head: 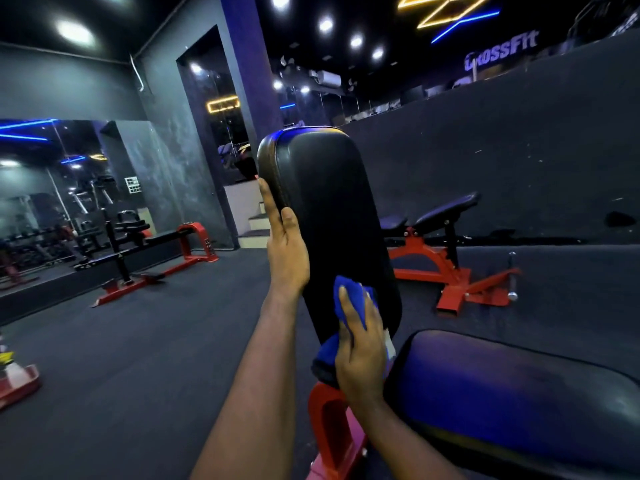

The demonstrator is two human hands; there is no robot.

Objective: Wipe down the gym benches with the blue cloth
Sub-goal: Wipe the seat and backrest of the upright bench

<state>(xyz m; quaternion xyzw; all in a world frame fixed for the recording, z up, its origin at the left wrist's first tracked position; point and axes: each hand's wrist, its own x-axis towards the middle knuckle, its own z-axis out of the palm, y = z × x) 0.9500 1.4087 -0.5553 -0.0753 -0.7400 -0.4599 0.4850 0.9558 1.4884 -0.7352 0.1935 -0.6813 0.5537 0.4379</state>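
An upright black padded backrest (329, 209) of a red-framed gym bench stands in the middle of the view, with its dark seat pad (512, 386) at the lower right. My left hand (285, 244) lies flat against the backrest's left edge, fingers straight. My right hand (360, 348) presses the blue cloth (349, 299) against the lower part of the backrest, fingers spread over the cloth. The cloth bunches out above and to the left of that hand.
A second adjustable bench (446, 244) on a red frame stands behind to the right, by a dark wall. A flat bench (152, 251) with red legs sits at the left, near a mirror wall. Dark rubber floor (138, 358) spreads to the left. Red equipment (17, 382) is at the far left edge.
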